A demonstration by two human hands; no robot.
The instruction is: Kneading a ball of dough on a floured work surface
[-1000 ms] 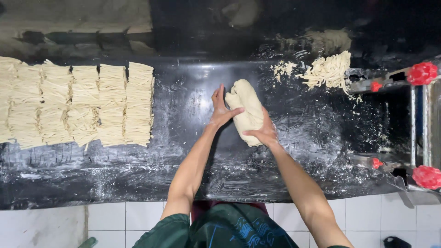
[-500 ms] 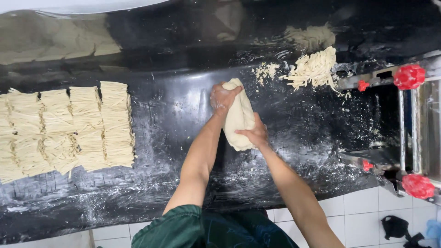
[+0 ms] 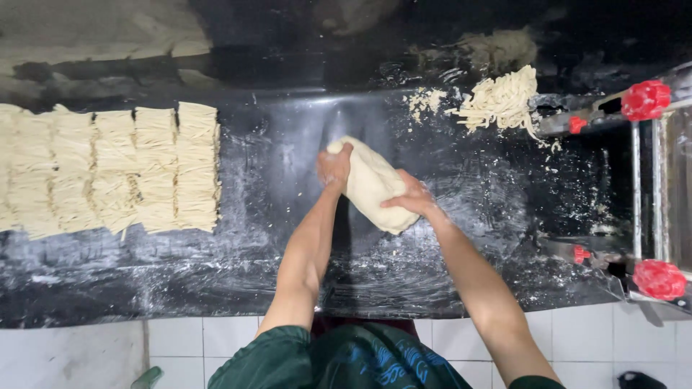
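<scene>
A pale, oblong lump of dough lies in the middle of the black, flour-dusted surface, its long axis running from upper left to lower right. The left hand is clamped on the dough's upper left end, fingers curled over it; the right hand grips the lower right side, fingers wrapped on top. Both hands are closed on the dough, holding it between them.

To work it well, I'd judge the pressure should come evenly from both sides, with the dough kept on the floured patch so it does not stick.

To the left, well apart, lie neat rows of cut noodle bundles. Up to the right sits a loose heap of noodles beside scattered crumbs. At the far right edge stands a metal machine with red knobs.
</scene>
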